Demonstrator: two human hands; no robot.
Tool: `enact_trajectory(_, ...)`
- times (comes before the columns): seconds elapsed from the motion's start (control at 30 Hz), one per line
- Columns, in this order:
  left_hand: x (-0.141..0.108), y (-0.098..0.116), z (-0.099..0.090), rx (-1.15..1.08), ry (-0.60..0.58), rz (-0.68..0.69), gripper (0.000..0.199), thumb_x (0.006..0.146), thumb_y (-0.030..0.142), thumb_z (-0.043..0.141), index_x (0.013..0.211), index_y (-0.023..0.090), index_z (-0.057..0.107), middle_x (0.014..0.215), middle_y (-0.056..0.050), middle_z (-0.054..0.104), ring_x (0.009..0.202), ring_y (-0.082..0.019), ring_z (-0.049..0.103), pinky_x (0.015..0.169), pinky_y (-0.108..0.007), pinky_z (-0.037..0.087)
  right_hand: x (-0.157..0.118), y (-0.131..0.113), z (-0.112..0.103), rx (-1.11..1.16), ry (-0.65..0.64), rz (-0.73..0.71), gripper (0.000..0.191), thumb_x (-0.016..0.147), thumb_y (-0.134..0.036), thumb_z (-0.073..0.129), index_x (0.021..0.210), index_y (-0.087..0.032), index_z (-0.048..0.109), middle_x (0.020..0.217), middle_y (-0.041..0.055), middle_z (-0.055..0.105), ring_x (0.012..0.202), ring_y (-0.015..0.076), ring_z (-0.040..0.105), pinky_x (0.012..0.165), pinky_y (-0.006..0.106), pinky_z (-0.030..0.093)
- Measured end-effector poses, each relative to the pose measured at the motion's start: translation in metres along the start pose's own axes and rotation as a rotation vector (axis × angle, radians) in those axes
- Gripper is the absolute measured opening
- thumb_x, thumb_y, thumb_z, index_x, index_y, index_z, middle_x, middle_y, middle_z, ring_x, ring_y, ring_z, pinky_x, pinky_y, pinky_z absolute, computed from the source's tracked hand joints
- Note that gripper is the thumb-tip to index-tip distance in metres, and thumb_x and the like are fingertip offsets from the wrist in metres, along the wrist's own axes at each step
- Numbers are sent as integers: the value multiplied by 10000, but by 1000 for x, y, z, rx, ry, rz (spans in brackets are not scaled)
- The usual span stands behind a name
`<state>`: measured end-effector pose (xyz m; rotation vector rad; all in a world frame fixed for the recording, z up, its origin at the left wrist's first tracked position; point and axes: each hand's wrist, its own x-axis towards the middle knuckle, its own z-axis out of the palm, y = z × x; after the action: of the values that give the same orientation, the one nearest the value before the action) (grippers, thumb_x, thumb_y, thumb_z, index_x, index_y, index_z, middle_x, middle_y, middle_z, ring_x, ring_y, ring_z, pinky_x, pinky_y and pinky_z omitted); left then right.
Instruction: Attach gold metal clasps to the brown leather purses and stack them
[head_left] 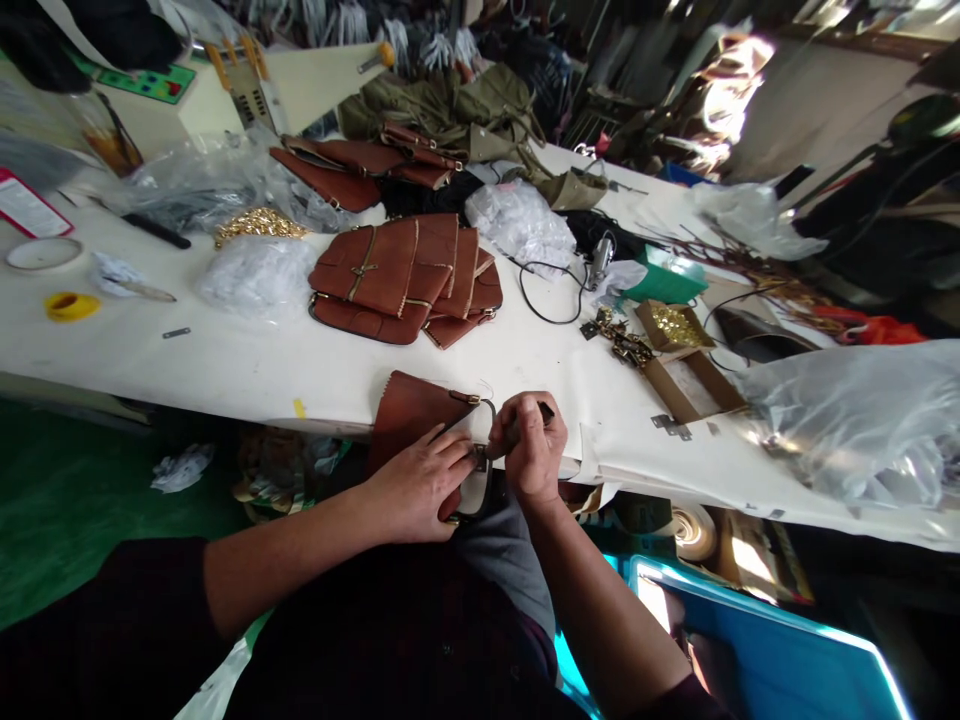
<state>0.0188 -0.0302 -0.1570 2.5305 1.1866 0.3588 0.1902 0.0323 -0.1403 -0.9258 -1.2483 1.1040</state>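
A brown leather bag piece (409, 410) with a zigzag-cut edge and dark piping lies at the table's front edge and hangs over my lap. My left hand (420, 485) holds it, fingers stretched across the leather and thumb lower down near the piping. Close to those fingertips, a small metal plate (480, 458) sits on the piece. My right hand (529, 440) is closed in a fist around a dark-handled tool (547, 412), its end showing above the fist. The tool's tip is hidden, so I cannot tell whether it touches the piece.
Brown leather bag pieces (397, 275) lie stacked beyond my hands. Further right are a cardboard box (690, 385), small metal fittings (622, 340) and a large clear plastic bag (862, 420). A yellow tape roll (71, 305) lies left. A blue bin (780, 640) stands below right.
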Motion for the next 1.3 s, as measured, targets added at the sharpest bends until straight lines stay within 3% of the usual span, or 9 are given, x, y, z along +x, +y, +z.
enact_trajectory(0.13, -1, 1, 0, 10, 9, -6, 739, 799, 464, 754, 1411, 86, 584, 1474, -209, 602, 1504, -363, 441, 1351, -528, 211, 5, -25, 7, 76, 11, -89, 340, 1010, -499, 658, 828, -257, 502, 668, -44, 532, 486, 120, 468, 466, 282, 376)
enact_trajectory(0.27, 0, 1, -1, -8, 30, -2, 722, 804, 443, 733, 1408, 83, 568, 1454, -203, 606, 1494, -349, 451, 1354, -494, 220, -3, -16, 8, 67, -96, -198, 421, 1015, -489, 648, 717, -245, 479, 635, -26, 518, 552, 140, 493, 556, 314, 423)
enact_trajectory(0.43, -1, 0, 1, -28, 23, -8, 711, 780, 426, 750, 1395, 118, 573, 1435, -189, 627, 1484, -355, 469, 1341, -513, 255, -11, 4, 0, -38, -118, -100, 406, 998, -440, 670, 693, -240, 493, 624, -17, 516, 574, 149, 466, 563, 319, 394)
enact_trajectory(0.6, -1, 3, -2, -14, 36, -3, 666, 793, 382, 733, 1387, 118, 585, 1463, -197, 613, 1499, -348, 456, 1338, -516, 258, -11, 2, 2, -18, -100, -44, 411, 967, -526, 663, 707, -251, 504, 654, -6, 538, 611, 167, 485, 601, 332, 416)
enact_trajectory(0.7, -1, 7, -4, 1, 37, -4, 671, 778, 387, 751, 1385, 142, 598, 1434, -184, 638, 1475, -355, 487, 1324, -534, 288, -15, -1, -12, -96, -61, 24, 436, 966, -528, 666, 682, -250, 484, 604, -22, 510, 584, 157, 452, 590, 322, 393)
enact_trajectory(0.87, -2, 10, 0, 59, 66, 9, 679, 745, 386, 801, 1347, 127, 625, 1459, -186, 617, 1477, -366, 471, 1321, -516, 320, -63, 6, -46, -267, 97, 366, 440, 873, -610, 756, 725, -245, 559, 554, -28, 516, 546, 165, 441, 550, 322, 369)
enact_trajectory(1.0, -4, 19, 2, 94, 83, 21, 676, 740, 407, 838, 1322, 134, 629, 1444, -181, 623, 1486, -372, 455, 1299, -525, 364, -102, 27, -36, -114, 1, 727, 433, 741, -612, 829, 840, -236, 640, 596, -28, 556, 537, 179, 466, 517, 323, 393)
enact_trajectory(1.13, -12, 37, -18, 147, 112, 38, 725, 777, 555, 837, 1338, 145, 630, 1438, -172, 649, 1456, -373, 493, 1286, -560, 362, -89, 12, -40, -65, -54, 555, 307, 762, -464, 816, 883, -209, 696, 754, -14, 638, 648, 166, 535, 617, 301, 455)
enact_trajectory(1.3, -23, 64, -70, 287, 169, 131, 321, 1009, 427, 629, 1242, 218, 700, 1396, -102, 715, 1417, -344, 555, 1326, -672, 158, -19, -61, -88, -265, -550, 429, 265, 785, -416, 812, 822, -178, 703, 679, -42, 573, 597, 121, 478, 555, 256, 371)
